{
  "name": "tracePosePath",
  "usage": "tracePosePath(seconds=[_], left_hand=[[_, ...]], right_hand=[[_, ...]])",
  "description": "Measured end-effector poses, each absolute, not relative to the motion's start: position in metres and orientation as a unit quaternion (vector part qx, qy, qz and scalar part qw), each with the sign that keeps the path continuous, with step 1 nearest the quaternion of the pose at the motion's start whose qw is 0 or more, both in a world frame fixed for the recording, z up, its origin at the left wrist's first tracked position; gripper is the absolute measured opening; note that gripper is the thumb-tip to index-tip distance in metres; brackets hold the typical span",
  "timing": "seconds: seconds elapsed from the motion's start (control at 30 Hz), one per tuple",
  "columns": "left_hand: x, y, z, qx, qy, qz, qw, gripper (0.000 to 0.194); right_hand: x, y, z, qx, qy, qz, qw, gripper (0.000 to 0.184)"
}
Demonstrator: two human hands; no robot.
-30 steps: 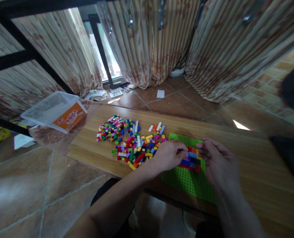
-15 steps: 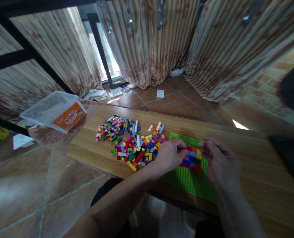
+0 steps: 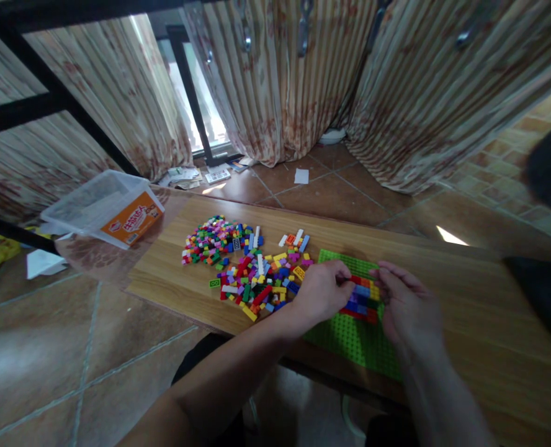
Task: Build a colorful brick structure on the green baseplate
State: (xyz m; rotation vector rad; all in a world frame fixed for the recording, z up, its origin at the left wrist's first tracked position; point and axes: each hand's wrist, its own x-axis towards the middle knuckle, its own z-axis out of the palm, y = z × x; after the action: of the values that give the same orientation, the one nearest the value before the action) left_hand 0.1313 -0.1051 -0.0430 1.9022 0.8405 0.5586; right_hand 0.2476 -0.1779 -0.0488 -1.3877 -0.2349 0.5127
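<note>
A green studded baseplate lies on the wooden table, under both my hands. On it sits a block of toy bricks in red, orange, blue, purple and yellow. My left hand is over the left side of this block, its thumb and forefinger closed together at the bricks; anything between them is hidden. At the block's right edge is my right hand, fingers curled and thumb pressed to the fingertips. Whatever it may pinch is too small to make out.
Loose bricks are spread left of the baseplate, with a denser pile of small bricks behind. A clear plastic box with an orange label stands at the table's left end. A dark flat object lies at the right.
My right hand has moved slightly left, closer to the bricks on the baseplate. My left hand stays at the block's left side. The view has shifted slightly.
</note>
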Motion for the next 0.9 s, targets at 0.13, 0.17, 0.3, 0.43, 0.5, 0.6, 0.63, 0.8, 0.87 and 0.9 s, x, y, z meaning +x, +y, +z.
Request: tracePosePath(seconds=[0.13,0.17,0.3,0.43,0.5,0.6,0.63,0.8,0.87,0.9], left_hand=[[0.134,-0.104,-0.043,0.773,0.348,0.224,0.48,0.006],[0.135,-0.104,-0.043,0.773,0.349,0.223,0.48,0.006],[0.132,-0.104,-0.045,0.772,0.33,0.227,0.494,0.006],[0.121,-0.095,-0.042,0.77,0.285,0.254,0.512,0.012],[0.113,-0.084,-0.038,0.763,0.282,0.284,0.507,0.016],[0.099,-0.062,-0.032,0.755,0.291,0.307,0.501,0.019],[0.094,-0.054,-0.03,0.758,0.292,0.303,0.499,0.018],[0.067,-0.028,-0.03,0.811,0.287,0.229,0.455,0.016],[0.059,-0.024,-0.029,0.837,0.267,0.194,0.436,0.016],[0.056,-0.023,-0.029,0.849,0.258,0.181,0.425,0.018]], right_hand=[[0.246,-0.178,-0.053,-0.625,-0.121,0.223,0.738,0.019],[0.246,-0.178,-0.054,-0.625,-0.126,0.221,0.738,0.019],[0.247,-0.18,-0.052,-0.627,-0.146,0.225,0.732,0.018],[0.248,-0.181,-0.048,-0.609,-0.106,0.269,0.738,0.02],[0.248,-0.181,-0.046,-0.599,-0.086,0.293,0.74,0.02],[0.248,-0.181,-0.044,-0.598,-0.075,0.3,0.739,0.02],[0.248,-0.182,-0.044,-0.599,-0.074,0.299,0.739,0.021],[0.251,-0.183,-0.046,-0.601,-0.077,0.299,0.737,0.025],[0.252,-0.183,-0.046,-0.607,-0.073,0.298,0.733,0.025],[0.252,-0.183,-0.046,-0.61,-0.072,0.297,0.731,0.025]])
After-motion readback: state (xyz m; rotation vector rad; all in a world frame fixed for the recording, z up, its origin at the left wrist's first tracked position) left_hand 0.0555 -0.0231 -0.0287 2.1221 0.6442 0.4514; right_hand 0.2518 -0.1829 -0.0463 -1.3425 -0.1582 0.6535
